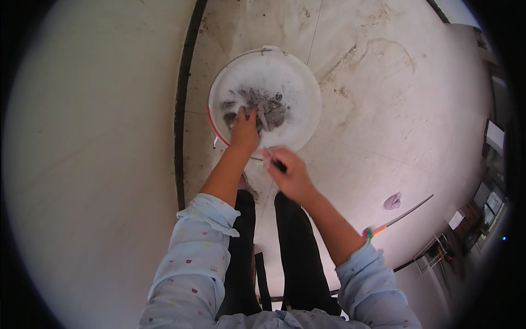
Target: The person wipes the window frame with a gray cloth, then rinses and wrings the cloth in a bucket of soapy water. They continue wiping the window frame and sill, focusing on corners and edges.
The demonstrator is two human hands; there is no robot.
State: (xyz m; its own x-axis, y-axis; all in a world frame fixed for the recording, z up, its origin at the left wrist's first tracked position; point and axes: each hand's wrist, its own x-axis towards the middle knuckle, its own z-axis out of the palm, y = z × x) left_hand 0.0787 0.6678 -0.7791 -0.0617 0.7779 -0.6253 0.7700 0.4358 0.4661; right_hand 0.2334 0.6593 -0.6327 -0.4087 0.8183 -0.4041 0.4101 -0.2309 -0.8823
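A round white tub [302, 127] stands on the floor before me, with white suds inside. Wet grey cloth [267, 109] lies bunched in the suds. My left hand [245, 131] reaches over the near rim, fingertips on the cloth; whether they grip it cannot be told. Just outside the near rim, my right hand [289, 172] is closed on a small black and metallic object [279, 165], too blurred to name exactly. A red strip [213, 125] runs along the tub's left edge.
A dark baseboard strip [179, 123] borders the pale wall at left. On the stained tile floor [361, 103] to the right lie a crumpled mauve cloth [392, 201] and a long pole [411, 210] with an orange section. A metal-framed stand [431, 253] is farther right.
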